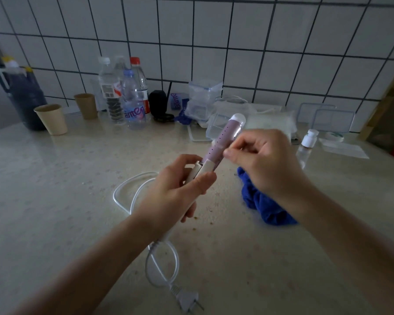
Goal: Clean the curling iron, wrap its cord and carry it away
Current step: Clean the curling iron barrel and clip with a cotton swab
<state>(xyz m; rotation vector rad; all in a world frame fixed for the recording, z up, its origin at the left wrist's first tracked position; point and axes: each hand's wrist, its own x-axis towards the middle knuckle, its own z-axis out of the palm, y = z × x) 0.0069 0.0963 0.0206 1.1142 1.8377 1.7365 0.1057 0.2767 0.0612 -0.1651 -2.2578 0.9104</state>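
Observation:
My left hand (180,189) grips the white handle of the curling iron (223,142), holding it above the counter with its lilac barrel and white tip pointing up and away. My right hand (264,160) has its fingers pinched against the right side of the barrel; whether anything is between the fingertips I cannot tell. The white cord (132,192) loops loosely on the counter under my left wrist and ends in a two-pin plug (188,300) near the front edge. A crumpled blue cloth (264,205) lies on the counter below my right forearm.
Several water bottles (132,98), two paper cups (52,119), a dark jug (25,96) and clear plastic containers (205,96) stand along the tiled wall. A small white bottle (309,138) and container lids (328,119) sit at the right. Crumbs dot the counter (55,178).

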